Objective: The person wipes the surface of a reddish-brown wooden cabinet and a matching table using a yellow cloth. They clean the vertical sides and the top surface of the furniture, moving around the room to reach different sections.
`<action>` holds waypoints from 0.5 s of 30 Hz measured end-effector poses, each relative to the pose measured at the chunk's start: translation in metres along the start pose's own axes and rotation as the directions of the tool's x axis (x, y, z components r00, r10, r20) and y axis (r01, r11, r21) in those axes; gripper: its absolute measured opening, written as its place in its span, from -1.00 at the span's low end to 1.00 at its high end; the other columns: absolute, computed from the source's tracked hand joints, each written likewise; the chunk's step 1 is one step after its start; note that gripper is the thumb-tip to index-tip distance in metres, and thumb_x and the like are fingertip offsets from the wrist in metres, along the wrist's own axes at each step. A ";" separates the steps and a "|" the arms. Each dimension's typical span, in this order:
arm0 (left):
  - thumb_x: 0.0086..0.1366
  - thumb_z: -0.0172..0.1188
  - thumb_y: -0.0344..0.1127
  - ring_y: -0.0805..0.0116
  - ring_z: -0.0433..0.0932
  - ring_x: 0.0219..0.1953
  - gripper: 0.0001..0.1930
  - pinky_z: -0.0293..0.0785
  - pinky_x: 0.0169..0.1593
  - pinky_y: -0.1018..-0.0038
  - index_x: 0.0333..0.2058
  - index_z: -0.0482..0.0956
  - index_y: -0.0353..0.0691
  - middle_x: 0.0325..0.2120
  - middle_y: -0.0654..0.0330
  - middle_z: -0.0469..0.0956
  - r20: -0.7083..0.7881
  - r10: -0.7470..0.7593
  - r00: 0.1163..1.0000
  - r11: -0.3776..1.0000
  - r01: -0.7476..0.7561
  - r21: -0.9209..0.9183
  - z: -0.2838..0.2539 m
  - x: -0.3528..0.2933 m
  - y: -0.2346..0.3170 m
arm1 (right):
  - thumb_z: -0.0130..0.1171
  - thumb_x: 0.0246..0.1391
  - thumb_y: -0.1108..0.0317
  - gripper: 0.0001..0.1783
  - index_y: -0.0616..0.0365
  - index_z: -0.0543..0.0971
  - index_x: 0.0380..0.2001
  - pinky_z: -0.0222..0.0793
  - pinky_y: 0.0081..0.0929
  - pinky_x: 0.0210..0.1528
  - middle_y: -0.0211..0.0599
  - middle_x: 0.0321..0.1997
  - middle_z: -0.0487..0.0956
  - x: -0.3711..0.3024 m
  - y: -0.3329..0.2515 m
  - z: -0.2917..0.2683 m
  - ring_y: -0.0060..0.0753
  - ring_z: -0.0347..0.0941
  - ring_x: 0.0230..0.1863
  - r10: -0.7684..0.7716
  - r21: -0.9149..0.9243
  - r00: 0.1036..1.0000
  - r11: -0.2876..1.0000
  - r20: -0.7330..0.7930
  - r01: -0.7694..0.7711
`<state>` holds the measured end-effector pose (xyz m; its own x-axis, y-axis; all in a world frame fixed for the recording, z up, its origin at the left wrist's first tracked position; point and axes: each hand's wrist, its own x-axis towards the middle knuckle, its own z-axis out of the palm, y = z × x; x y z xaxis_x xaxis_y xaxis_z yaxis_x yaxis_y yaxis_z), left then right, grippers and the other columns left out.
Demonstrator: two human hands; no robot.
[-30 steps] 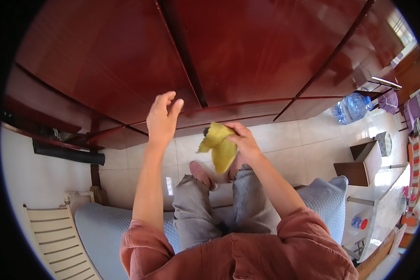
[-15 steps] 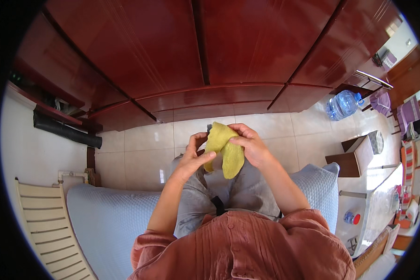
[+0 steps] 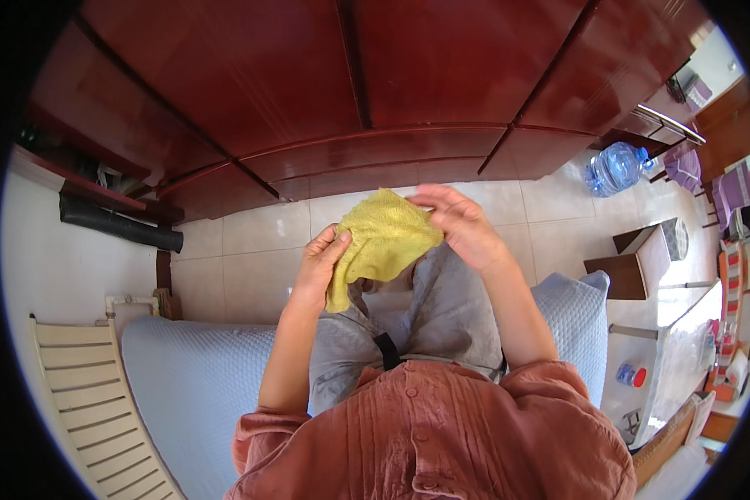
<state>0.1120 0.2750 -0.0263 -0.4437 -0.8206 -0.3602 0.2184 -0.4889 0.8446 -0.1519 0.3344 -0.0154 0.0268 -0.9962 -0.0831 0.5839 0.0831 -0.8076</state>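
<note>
A yellow-green cloth with a fuzzy, towel-like surface hangs spread out above my lap. My left hand is closed on its left edge, the thumb lying on top and a lower corner drooping beneath. At the cloth's upper right edge is my right hand. Its fingers are stretched out and slightly blurred, and appear to touch the edge without closing round it. Below the cloth are my knees in grey trousers.
I sit on a light blue quilted cover. Dark red cabinets rise ahead, beyond a tiled floor. A slatted cream chair back stands at left. To the right are a large blue water bottle, a brown stool-like box and a red-lidded jar.
The cloth has gone from folded and drooping to spread wider and higher. My right hand has moved up and right, its fingers loosening from the cloth. My left hand still grips it.
</note>
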 end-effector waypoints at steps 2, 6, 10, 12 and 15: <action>0.47 0.18 -0.29 0.44 0.68 -0.14 -0.78 0.63 -0.05 0.47 -0.01 0.62 -0.24 -0.14 0.21 0.69 0.076 0.009 0.997 0.979 0.007 -0.206 0.020 -0.001 0.011 | 0.17 0.31 0.33 -0.54 0.16 0.45 0.24 0.39 -0.33 0.27 -0.23 0.22 0.54 0.001 0.036 -0.039 -0.35 0.48 0.19 0.082 0.217 0.994 0.974 -0.078 -0.063; 0.48 0.17 -0.27 0.41 0.68 -0.12 -0.75 0.65 -0.04 0.43 0.03 0.59 -0.23 -0.10 0.19 0.69 -0.075 -0.095 0.993 0.972 0.076 -0.224 0.030 0.010 0.010 | 0.20 0.33 0.19 -0.44 0.16 0.40 0.30 0.32 -0.26 0.36 -0.26 0.31 0.49 -0.015 0.117 -0.042 -0.34 0.42 0.30 0.323 0.665 0.933 0.663 0.159 -0.343; 0.48 0.16 -0.27 0.45 0.65 -0.08 -0.72 0.58 0.03 0.52 0.08 0.58 -0.21 -0.11 0.23 0.67 -0.132 -0.108 0.985 0.994 0.105 -0.026 -0.023 0.020 -0.015 | 0.27 0.27 0.25 -0.46 0.15 0.45 0.26 0.45 -0.32 0.25 -0.30 0.19 0.57 -0.010 0.085 -0.029 -0.38 0.50 0.22 0.276 0.362 0.961 0.895 0.004 -0.259; 0.49 0.15 -0.27 0.49 0.65 -0.11 -0.75 0.56 0.01 0.57 0.06 0.60 -0.18 -0.16 0.26 0.68 -0.184 -0.090 0.979 0.989 0.109 0.100 -0.028 0.014 -0.018 | 0.30 0.24 0.34 -0.43 0.15 0.42 0.29 0.45 -0.38 0.23 -0.34 0.18 0.57 -0.009 0.059 -0.020 -0.42 0.51 0.19 0.273 0.232 0.959 0.940 -0.074 -0.250; 0.33 0.35 -0.16 0.25 0.46 0.19 -0.34 0.47 0.18 0.33 0.30 0.29 -0.23 0.19 0.08 0.41 -0.121 0.201 0.972 0.864 -0.118 0.489 -0.036 0.014 -0.052 | 0.29 0.23 0.35 -0.44 0.15 0.41 0.27 0.38 -0.44 0.23 -0.38 0.14 0.55 -0.008 0.034 -0.002 -0.46 0.47 0.17 0.185 0.104 0.970 0.980 -0.157 -0.170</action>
<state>0.1258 0.2780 -0.0892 -0.2823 -0.9318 -0.2281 -0.1835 -0.1809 0.9662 -0.1337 0.3452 -0.0433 0.0062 -0.9468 -0.3219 0.6518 0.2479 -0.7167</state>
